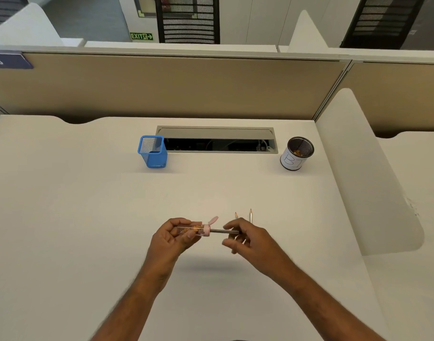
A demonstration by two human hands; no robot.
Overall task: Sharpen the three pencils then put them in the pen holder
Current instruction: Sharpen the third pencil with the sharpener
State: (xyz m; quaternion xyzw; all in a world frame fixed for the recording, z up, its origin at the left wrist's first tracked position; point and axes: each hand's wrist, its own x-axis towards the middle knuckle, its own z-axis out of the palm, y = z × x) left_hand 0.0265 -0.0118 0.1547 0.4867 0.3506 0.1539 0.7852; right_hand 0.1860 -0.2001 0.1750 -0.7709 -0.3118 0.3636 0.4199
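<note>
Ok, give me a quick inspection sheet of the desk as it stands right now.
Surface: white desk, bare in front.
Job's things: dark pencil inserted in clear pink-capped sharpener; two pencils lying behind the right hand; blue mesh pen holder upright, empty as far as visible.
Clutter: black mesh cup with white label, shavings inside.
Grippers: left hand holds sharpener; right hand holds pencil.
Cables: inside open grey cable tray.
Surroundings: beige partition.
</note>
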